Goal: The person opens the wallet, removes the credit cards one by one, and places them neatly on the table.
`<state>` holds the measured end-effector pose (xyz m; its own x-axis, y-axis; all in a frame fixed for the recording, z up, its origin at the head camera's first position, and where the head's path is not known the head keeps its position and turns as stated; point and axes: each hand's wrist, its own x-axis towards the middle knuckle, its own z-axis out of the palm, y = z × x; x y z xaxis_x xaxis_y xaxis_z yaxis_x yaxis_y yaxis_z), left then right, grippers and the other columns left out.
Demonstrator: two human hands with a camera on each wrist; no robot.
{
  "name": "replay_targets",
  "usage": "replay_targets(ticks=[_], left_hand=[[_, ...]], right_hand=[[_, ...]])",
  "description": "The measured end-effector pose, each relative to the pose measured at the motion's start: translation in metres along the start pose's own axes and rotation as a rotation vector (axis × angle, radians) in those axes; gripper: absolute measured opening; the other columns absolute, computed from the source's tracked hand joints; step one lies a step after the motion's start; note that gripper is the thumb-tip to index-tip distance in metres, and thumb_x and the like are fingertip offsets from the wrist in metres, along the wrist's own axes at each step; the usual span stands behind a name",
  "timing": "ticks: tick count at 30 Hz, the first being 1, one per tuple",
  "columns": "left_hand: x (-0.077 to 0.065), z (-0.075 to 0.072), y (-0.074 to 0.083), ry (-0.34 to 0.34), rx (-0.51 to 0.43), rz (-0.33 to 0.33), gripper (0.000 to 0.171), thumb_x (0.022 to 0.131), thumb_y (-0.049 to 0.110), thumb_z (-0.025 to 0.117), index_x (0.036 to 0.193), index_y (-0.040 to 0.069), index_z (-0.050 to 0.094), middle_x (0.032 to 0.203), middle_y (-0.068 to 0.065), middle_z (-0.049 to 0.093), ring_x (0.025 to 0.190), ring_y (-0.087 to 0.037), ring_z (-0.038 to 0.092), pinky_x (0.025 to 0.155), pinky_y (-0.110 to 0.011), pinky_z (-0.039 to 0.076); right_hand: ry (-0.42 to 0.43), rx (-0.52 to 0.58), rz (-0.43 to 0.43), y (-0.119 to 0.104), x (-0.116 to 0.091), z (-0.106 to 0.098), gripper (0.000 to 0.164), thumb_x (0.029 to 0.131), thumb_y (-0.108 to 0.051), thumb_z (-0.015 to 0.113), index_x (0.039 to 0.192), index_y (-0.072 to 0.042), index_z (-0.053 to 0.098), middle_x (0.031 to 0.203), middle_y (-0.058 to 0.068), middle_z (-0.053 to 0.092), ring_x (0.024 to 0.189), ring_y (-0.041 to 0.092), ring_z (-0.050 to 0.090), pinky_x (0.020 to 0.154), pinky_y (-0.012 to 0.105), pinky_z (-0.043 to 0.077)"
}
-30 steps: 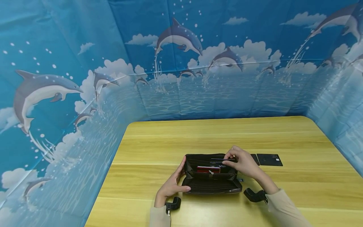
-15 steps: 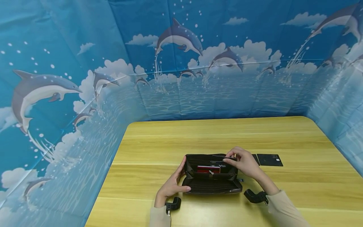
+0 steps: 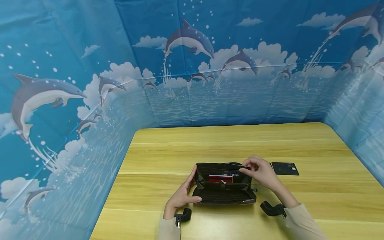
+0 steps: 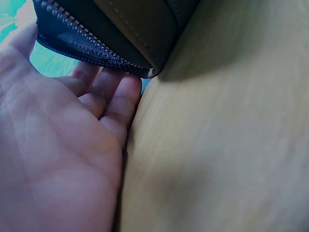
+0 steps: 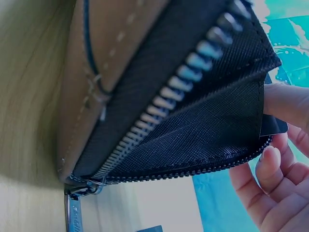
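A dark long zip wallet (image 3: 223, 196) lies spread open on the table. My left hand (image 3: 181, 197) holds its left end, thumb on the near flap and fingers along the side; the left wrist view shows those fingers bent against the zip edge. At the back right, my right hand (image 3: 260, 170) pinches a thin black card (image 5: 273, 126) between thumb and fingers, over the rear compartment. Inside the wallet sit a red card (image 3: 220, 179) and a black card marked "Vip" (image 3: 234, 175). The zip pull (image 5: 75, 212) hangs at the right end.
On the wooden table (image 3: 180, 146), right of the wallet, lies a black card (image 3: 285, 168); the edge of another is mostly hidden by my right hand. Black wrist devices (image 3: 183, 216) sit at both cuffs. A dolphin-print curtain (image 3: 240, 100) surrounds the back and sides.
My right hand has shifted slightly to the right, and the pinched card has risen and tilted. It now covers more of the nearer table card. The left hand and wallet stay put.
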<state>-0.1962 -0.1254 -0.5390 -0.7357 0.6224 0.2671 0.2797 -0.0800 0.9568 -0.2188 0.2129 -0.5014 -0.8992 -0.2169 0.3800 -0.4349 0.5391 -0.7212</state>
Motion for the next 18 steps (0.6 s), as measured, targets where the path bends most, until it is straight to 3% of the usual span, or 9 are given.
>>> replay_targets(ticks=[9,18], left_hand=[[-0.0003,-0.0008,-0.0001,-0.004,0.001,0.003,0.103,0.084,0.014,0.074,0.153,0.009,-0.002,0.158,-0.009,-0.004,0.14,-0.033,0.013,0.11,-0.037,0.022],[-0.0003,-0.0007,0.001,-0.003,-0.003,-0.011,0.103,0.084,0.012,0.074,0.153,0.01,-0.002,0.158,-0.008,-0.003,0.14,-0.033,0.014,0.11,-0.036,0.022]], right_hand=[[0.027,0.043,0.083,-0.0024,-0.0021,0.0001,0.008,0.083,-0.02,0.075,0.087,-0.02,0.068,0.072,-0.003,0.05,0.061,0.013,0.043,0.054,0.027,0.037],[0.094,0.085,0.094,0.0008,-0.0046,0.0028,0.009,0.083,-0.022,0.076,0.085,-0.016,0.068,0.07,-0.001,0.05,0.059,0.013,0.043,0.052,0.029,0.036]])
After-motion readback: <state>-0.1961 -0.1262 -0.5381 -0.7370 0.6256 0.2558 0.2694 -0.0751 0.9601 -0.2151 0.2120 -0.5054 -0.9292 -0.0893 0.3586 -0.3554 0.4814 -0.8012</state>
